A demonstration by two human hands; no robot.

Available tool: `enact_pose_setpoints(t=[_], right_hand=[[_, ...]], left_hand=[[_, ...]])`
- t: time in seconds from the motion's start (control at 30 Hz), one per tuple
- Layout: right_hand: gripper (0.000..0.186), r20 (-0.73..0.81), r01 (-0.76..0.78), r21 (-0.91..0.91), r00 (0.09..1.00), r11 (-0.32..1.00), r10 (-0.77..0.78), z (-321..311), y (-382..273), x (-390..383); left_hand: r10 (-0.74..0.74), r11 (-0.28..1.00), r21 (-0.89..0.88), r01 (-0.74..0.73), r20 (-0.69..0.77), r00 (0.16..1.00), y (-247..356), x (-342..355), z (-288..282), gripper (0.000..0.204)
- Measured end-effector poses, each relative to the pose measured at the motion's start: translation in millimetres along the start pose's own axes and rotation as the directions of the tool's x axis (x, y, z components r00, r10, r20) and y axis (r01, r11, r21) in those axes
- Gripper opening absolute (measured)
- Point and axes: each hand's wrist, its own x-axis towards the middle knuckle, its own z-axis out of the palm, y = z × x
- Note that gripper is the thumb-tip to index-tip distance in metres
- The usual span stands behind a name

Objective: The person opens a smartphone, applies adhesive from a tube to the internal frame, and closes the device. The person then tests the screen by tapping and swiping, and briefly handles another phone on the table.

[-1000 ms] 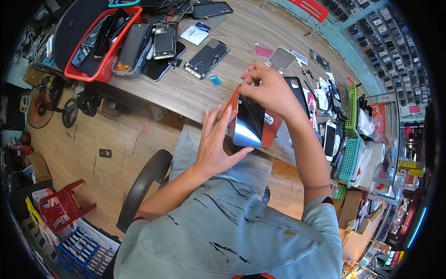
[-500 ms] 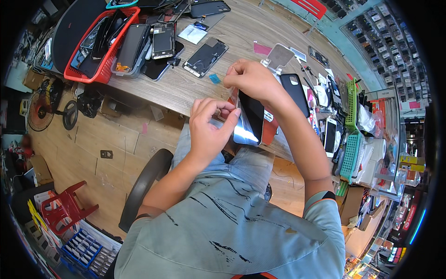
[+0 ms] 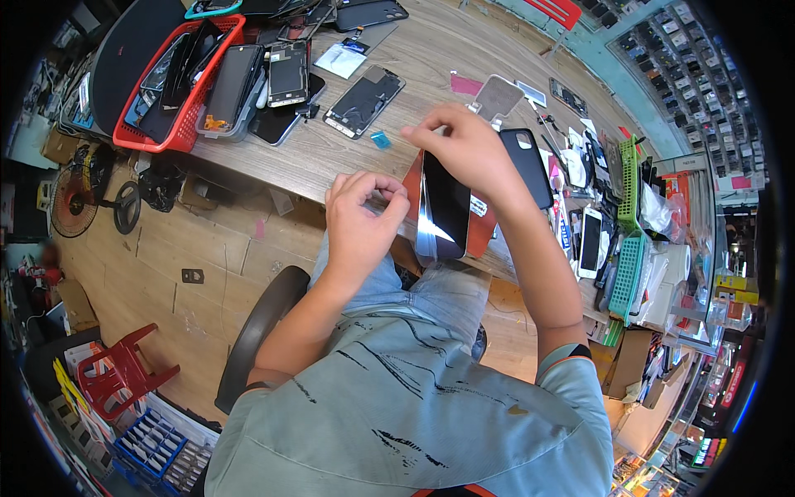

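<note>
Phone (image 3: 450, 203): dark, glossy, screen up over a reddish-brown mat (image 3: 481, 234) at the near edge of the desk (image 3: 447, 50); likely light, stiff, slippery and fragile, best held by its long sides.
Clear film (image 3: 427, 222): apparently along the phone's left side; probably thin and limp, best pinched by a corner.
Left hand (image 3: 364, 217): left of the phone, fingers curled toward the thumb; any pinch cannot be told.
Right hand (image 3: 469, 154): bent over the phone's far end; its grip is hidden.
</note>
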Motion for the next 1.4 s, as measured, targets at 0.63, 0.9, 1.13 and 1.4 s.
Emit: enact_pose_setpoints(t=[0.63,0.9,1.13,1.4], right_hand=[[0.096,-0.290,0.071,-0.308,0.943,0.949,-0.165,56,30,-154],[0.101,-0.317,0.055,-0.309,0.935,0.950,-0.157,65,31,-157],[0.101,-0.329,0.038,-0.312,0.933,0.949,-0.146,65,27,-159],[0.103,-0.327,0.025,-0.293,0.937,0.956,-0.125,63,28,-159]], left_hand=[[-0.003,0.984,0.177,-0.008,0.061,0.998,-15,20,-16,0.009],[0.018,0.982,0.186,-0.032,0.077,0.997,-17,23,-16,0.009],[0.044,0.982,0.180,-0.056,0.070,0.997,-20,22,-14,0.010],[0.055,0.982,0.176,-0.068,0.075,0.996,-23,22,-11,0.010]])
